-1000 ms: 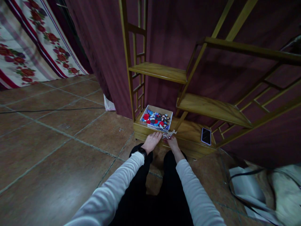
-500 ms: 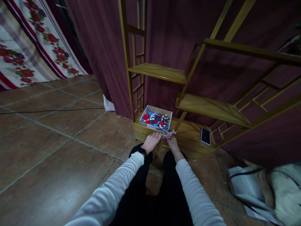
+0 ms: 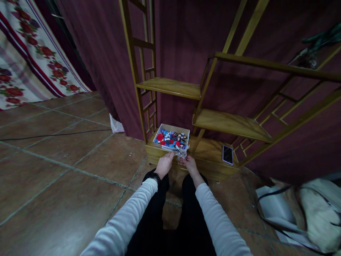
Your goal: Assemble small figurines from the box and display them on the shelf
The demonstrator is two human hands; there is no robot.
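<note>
A crinkled clear plastic bag [image 3: 182,153] is stretched between my hands, just in front of a shallow box. My left hand [image 3: 164,165] is closed, with its fingertips on the bag's left side. On the other side, the fingers of my right hand [image 3: 190,163] pinch its lower right part. Small colourful figures [image 3: 173,138], mostly red, blue and dark, fill the white cardboard box [image 3: 187,132]. What the bag may contain is too small to make out.
The box stands on the low base of a wooden shelf unit [image 3: 170,87]. A phone [image 3: 227,154] lies on that base to the right. Dark red curtains [image 3: 176,42] hang behind. A pale bag [image 3: 317,209] with a dark strap rests on the tiled floor at the right.
The plastic bag has come down between my hands, and my right fingers have shifted towards my left hand. The head view has turned slightly right.
</note>
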